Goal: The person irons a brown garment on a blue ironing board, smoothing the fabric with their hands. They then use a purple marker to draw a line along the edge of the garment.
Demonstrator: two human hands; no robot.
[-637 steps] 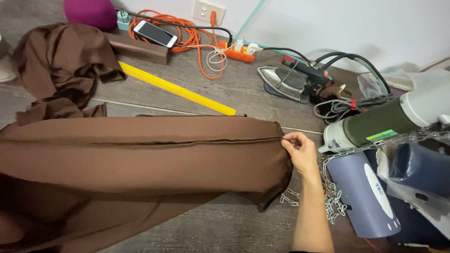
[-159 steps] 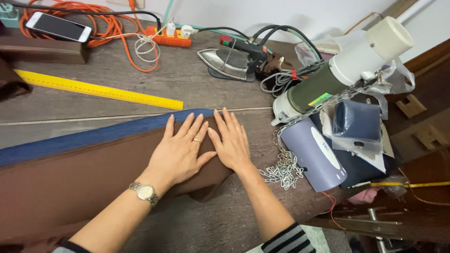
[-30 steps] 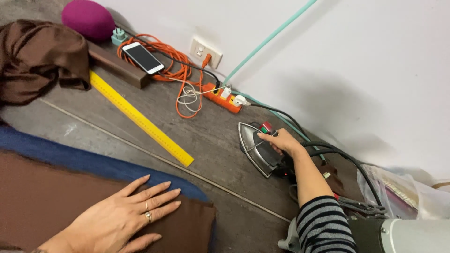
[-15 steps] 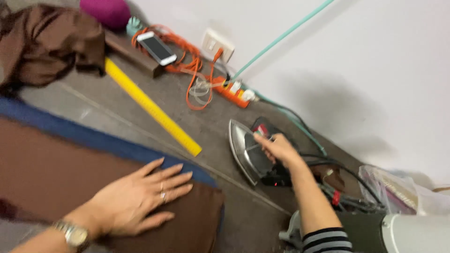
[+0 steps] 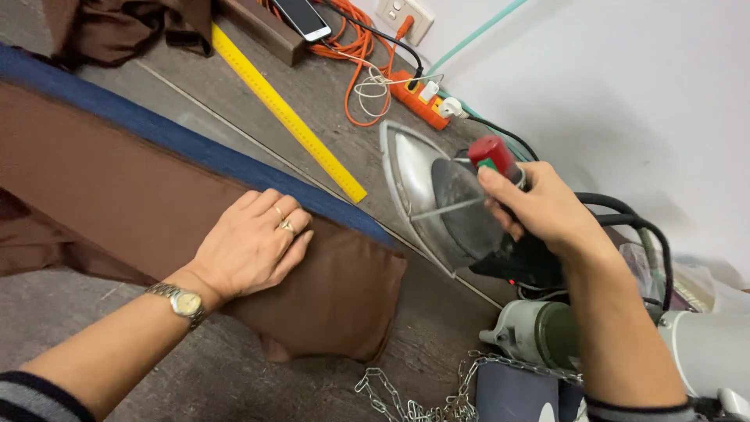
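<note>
My left hand (image 5: 251,246) lies flat, fingers spread, on a folded brown fabric (image 5: 101,195) that rests on a blue pad (image 5: 180,141). A watch sits on that wrist. My right hand (image 5: 543,211) is closed around the dark handle of a steam iron (image 5: 433,195), which is tilted up so its shiny soleplate faces left, just right of the fabric's end. The iron has a red knob at the top.
A yellow ruler (image 5: 285,113) lies diagonally behind the fabric. An orange power strip (image 5: 418,98), orange cable, a phone (image 5: 303,17) on a wooden block and a heap of brown cloth (image 5: 117,27) sit at the back. A metal chain (image 5: 406,395) and a green-grey machine (image 5: 547,336) lie at the front right.
My right hand has lifted the iron off the table and brought it nearer to the fabric's end. My left hand stays flat on the fabric.
</note>
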